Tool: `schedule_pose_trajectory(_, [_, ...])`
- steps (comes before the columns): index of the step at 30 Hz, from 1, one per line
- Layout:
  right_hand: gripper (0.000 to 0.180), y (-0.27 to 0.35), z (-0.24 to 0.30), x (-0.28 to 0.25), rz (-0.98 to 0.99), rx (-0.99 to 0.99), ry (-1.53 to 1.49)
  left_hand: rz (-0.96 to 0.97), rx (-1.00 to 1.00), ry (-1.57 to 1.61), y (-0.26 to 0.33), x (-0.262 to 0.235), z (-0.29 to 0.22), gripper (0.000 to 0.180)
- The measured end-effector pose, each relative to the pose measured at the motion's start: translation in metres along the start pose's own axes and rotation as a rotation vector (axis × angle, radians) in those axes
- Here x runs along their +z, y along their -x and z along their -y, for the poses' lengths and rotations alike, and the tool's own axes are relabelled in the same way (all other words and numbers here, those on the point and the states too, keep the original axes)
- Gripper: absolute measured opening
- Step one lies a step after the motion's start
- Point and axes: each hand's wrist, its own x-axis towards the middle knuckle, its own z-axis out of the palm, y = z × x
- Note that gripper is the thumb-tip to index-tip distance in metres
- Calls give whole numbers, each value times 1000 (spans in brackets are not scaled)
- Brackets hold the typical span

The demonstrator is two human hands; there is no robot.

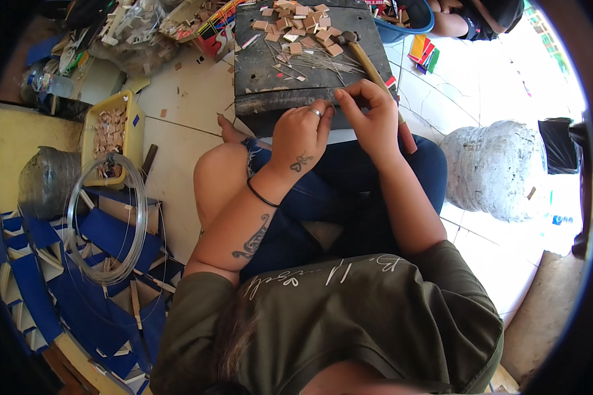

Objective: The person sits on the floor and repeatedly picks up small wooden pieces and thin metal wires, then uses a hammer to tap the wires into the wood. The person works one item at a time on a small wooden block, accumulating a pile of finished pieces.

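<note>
Both hands are raised close together above my lap, at the near edge of a dark, worn work block [260,69]. My left hand [302,135], with a ring on one finger, is closed in a pinch. My right hand [373,118] is curled, thumb against fingers, just beside it. Whatever sits in the fingertips is too thin or small to make out. Small brown square wooden pieces [296,26] lie heaped on the block's far part. Nearer, cut lengths of thin wire [316,62] are scattered. A hammer [375,72] rests along the right side, its red-ended handle passing behind my right hand.
On the left, a yellow basket [133,135] holds more wooden pieces, with a coil of clear wire [141,227] leaning before it. Blue-and-white panels [36,296] pile below. A large whitish plastic jug [494,171] stands right. A blue basin [418,29] and another person's arm [445,23] are at the far right.
</note>
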Motion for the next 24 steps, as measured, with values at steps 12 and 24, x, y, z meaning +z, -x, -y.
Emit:
schedule_pose_trajectory(12, [19, -9, -5, -19, 296, 240, -335, 294, -291, 745, -2, -12, 0, 34])
schedule_pose_trajectory(24, [22, -8, 4, -22, 310, 320, -381, 252, -265, 633, -3, -13, -3, 31])
